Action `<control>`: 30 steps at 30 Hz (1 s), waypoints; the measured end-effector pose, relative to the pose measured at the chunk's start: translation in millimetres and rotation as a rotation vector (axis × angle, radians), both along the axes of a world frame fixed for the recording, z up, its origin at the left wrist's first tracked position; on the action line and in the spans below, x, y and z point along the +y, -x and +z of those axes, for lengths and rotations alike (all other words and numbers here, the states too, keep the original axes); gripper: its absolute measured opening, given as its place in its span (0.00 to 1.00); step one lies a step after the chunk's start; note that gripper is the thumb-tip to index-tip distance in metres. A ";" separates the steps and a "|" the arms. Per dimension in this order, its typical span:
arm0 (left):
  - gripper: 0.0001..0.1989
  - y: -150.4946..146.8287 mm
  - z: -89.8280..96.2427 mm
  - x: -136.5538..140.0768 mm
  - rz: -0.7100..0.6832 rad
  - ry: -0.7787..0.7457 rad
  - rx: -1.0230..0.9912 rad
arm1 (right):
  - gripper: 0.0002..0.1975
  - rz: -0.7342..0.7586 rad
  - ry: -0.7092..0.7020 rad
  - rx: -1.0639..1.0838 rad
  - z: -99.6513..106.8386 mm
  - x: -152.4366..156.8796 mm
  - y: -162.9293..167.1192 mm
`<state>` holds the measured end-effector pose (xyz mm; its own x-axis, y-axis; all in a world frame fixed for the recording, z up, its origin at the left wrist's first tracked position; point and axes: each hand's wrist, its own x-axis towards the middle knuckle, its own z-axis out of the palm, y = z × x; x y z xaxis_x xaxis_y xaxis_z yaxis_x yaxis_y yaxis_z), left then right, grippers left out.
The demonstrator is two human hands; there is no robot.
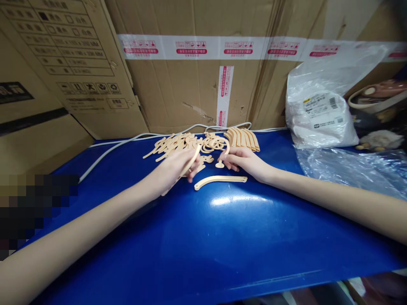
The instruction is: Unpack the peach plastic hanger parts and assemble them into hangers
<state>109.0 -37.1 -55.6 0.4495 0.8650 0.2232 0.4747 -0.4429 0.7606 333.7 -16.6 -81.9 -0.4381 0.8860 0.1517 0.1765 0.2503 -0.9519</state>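
My left hand (174, 171) is closed around a long, curved, cream-coloured strip (193, 158) that slants up past the fingers. In my right hand (243, 162) a hook-shaped cream piece (227, 149) with a small flat foot is pinched between thumb and fingers. Between and just below the hands, a curved cream strip with holes at its ends (219, 180) lies on the blue table (210, 245). Behind the left hand spreads a loose pile of cream pieces (178, 142). Neatly lined-up curved strips (244, 137) lie behind the right hand.
Large cardboard boxes (178, 93) wall off the back and left. A white cable (122, 142) runs along the table's rear. At the right stand a white plastic bag with a label (321, 116) and a clear plastic sheet (346, 169).
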 end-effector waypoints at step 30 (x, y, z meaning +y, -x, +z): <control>0.14 1.0 -24.0 -4.8 -0.149 -0.560 0.328 | 0.29 -0.050 0.166 0.289 -3.1 4.6 -5.9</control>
<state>107.9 -41.9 -79.6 0.6765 0.5815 0.4518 0.5454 -0.8079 0.2232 339.6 -12.0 -85.0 -0.3530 0.9285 0.1148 -0.0983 0.0852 -0.9915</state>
